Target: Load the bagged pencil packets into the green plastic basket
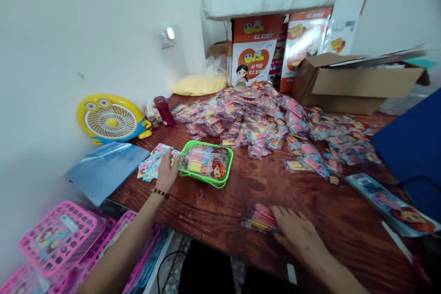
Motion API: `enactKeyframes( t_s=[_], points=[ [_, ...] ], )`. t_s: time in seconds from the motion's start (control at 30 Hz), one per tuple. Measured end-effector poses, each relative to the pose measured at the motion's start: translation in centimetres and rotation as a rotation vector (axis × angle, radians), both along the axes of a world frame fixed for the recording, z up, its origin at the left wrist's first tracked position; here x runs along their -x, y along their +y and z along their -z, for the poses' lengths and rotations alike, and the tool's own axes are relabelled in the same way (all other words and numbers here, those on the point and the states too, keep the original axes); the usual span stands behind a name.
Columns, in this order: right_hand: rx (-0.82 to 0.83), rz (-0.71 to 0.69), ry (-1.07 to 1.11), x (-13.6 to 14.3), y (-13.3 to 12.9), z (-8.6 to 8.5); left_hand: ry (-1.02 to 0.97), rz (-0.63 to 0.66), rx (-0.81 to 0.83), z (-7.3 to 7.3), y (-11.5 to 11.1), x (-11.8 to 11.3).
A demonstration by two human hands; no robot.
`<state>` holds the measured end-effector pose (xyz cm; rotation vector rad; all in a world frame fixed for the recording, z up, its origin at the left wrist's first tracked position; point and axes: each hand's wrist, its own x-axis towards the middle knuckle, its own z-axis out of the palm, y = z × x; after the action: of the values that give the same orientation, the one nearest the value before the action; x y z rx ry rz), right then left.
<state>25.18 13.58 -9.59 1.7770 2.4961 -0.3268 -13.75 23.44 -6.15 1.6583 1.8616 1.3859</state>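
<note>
A green basket (223, 179) stands on the wooden table (193, 200), with clear packets of coloured sticks (201, 158) inside. My left hand (168, 172) is at its left end, fingers apart, over the edge of a stack of printed cards (151, 167). Nearer the front edge, my right hand (298, 232) rests with its fingertips on the right end of a packet of pink and yellow sticks (261, 218); its thumb is partly hidden. A large heap of similar packets (241, 117) lies behind the basket.
A yellow fan (112, 121), a blue folder (106, 167) and a dark pink bottle (164, 111) are at the left. Pink baskets (62, 234) stack below the table's left edge. An open cardboard box (351, 85) stands behind; a blue panel (413, 142) and printed bags (392, 204) are right.
</note>
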Motion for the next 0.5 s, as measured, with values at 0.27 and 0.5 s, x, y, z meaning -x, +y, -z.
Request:
enactKeyframes(
  t_s=[0.27,0.5],
  points=[
    [0.16,0.356,0.139,-3.8,0.9,-2.4,-0.143,0.279,0.235,2.4,-10.4,-5.9],
    [0.163,0.597,0.737,-6.6,1.6,-7.4,-0.137,0.349,0.133,1.7,-14.2,-9.9]
  ],
)
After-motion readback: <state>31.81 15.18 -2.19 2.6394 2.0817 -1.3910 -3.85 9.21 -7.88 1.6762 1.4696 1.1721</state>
